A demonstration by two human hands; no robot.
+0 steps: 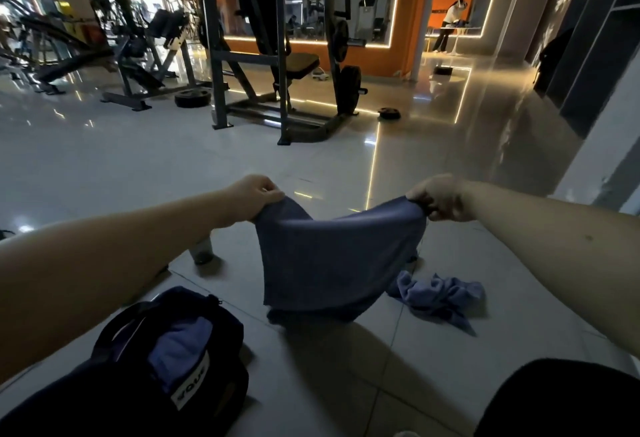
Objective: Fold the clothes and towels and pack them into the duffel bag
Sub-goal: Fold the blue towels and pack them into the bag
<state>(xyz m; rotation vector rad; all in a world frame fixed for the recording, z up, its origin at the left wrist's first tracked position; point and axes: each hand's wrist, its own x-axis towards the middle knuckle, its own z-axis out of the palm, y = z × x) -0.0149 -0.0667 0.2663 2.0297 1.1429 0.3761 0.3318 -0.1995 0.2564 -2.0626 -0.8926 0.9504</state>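
A blue towel hangs in the air in front of me, doubled over, its lower edge just above the floor. My left hand pinches its upper left corner and my right hand grips its upper right corner. A dark duffel bag lies open on the floor at the lower left, with blue cloth inside it. A second blue towel lies crumpled on the tiles at the right, below my right forearm.
A bottle stands on the tiles beyond the bag. A weight machine with loose plates fills the middle of the gym floor. Dark shelving lines the right wall. A person stands far back. My dark-clad knee shows lower right.
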